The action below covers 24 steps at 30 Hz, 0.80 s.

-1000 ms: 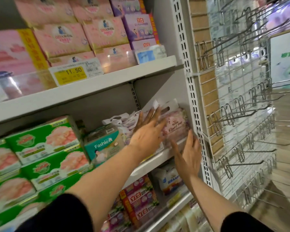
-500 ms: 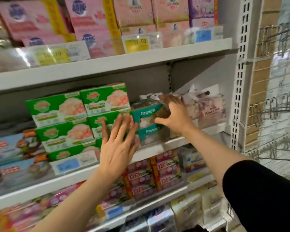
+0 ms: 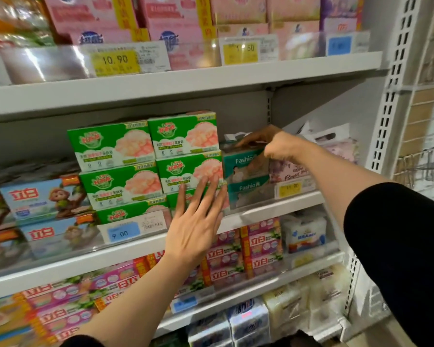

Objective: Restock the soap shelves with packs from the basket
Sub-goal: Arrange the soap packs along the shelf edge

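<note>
While the left hand (image 3: pixel 194 222) presses flat, fingers spread, against the green soap packs (image 3: pixel 150 164), apparently squaring the stack, the right hand (image 3: pixel 266 144) grips the top teal Fashio pack (image 3: pixel 244 166) on the middle shelf (image 3: pixel 286 205), with clear room above; basket unseen.

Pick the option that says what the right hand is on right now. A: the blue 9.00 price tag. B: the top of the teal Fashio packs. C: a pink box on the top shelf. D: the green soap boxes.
B: the right hand reaches over and grips the top teal Fashio pack on the middle shelf, while the left hand is spread flat in front of the green soap boxes.
</note>
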Motion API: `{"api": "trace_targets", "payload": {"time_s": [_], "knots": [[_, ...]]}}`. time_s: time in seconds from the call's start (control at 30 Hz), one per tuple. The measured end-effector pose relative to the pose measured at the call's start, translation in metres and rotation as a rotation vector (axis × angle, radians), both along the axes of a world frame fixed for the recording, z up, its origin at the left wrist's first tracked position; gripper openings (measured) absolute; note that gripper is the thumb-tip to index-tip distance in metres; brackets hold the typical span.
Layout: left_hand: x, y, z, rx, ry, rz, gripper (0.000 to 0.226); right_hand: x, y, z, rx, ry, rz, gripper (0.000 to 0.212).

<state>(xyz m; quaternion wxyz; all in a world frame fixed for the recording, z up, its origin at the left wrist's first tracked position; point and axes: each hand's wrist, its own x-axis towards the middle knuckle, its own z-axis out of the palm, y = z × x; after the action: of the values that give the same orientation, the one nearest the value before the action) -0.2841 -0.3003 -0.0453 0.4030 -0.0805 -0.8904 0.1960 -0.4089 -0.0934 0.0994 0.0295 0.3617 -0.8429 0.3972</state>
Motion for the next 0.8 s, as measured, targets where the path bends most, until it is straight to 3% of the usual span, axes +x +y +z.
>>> {"api": "trace_targets", "payload": {"time_s": [0.27,0.43,0.53,0.8], "knots": [[0.003,0.001,0.005,0.027,-0.013,-0.017,0.056,-0.009,0.0,-0.006,-0.001,-0.079,-0.056,0.061],[0.027,-0.016,0.018,0.147,0.085,-0.091,0.061,0.019,-0.034,-0.01,-0.292,0.117,-0.08,0.07],[0.043,-0.045,0.035,0.189,0.158,-0.034,0.065,0.028,-0.068,-0.001,-0.366,0.074,-0.059,0.081],[0.068,-0.097,0.053,0.218,0.2,0.163,0.079,0.047,-0.104,0.013,-0.557,-0.11,-0.066,0.045]]}}
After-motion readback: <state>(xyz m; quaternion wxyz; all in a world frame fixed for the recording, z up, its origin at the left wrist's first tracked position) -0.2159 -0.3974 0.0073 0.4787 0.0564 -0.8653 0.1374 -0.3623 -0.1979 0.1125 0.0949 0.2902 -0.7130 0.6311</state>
